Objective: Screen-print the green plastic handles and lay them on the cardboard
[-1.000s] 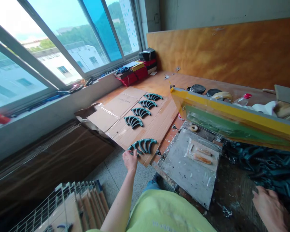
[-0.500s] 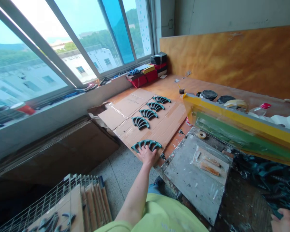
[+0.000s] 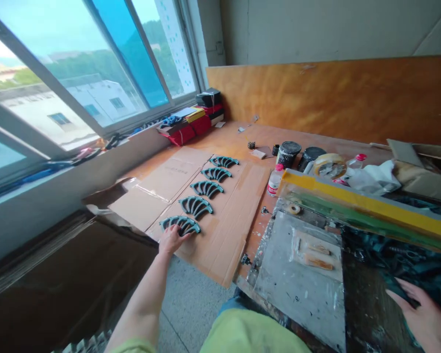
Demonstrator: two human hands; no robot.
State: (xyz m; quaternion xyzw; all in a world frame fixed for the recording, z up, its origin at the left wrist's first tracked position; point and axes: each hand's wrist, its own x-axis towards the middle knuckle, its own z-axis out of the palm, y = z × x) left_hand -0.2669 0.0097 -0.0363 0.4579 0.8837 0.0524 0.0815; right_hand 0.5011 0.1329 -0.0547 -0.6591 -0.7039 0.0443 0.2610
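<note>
A: Where is this?

B: At a worktop (image 3: 238, 139) beside a window (image 3: 77, 44), where a person in a lime shirt (image 3: 253, 333) reaches both ways: left over a sheet of cardboard (image 3: 220, 255), right past a grey plate (image 3: 297, 289) toward a dark heap (image 3: 429, 269) of glossy pieces.

A: And on the cardboard?

B: Five ribbed green fans (image 3: 196, 207), in a row from near left to far right; whether each is one piece or several set close cannot be told. The near fan (image 3: 187, 225) lies by the sheet's near left edge, partly under the left hand (image 3: 171, 240).

A: How is such a step best handled?

B: Lightly, by the look of it: pressure shared across the ribs so that none is pushed askew, the fan turned to match its neighbour's angle, a slim gap between the two, and no end jutting over the cardboard's edge. The rest of the row offers a ready guide.

A: The hands themselves?

B: The left bends its fingers onto the near fan, thumb stretched out to the right; whether it pinches or merely rests there, one cannot tell. At near right, beside the heap, the right hand (image 3: 426, 314) pinches a slim dark piece (image 3: 397, 288) between thumb and fingers.
</note>
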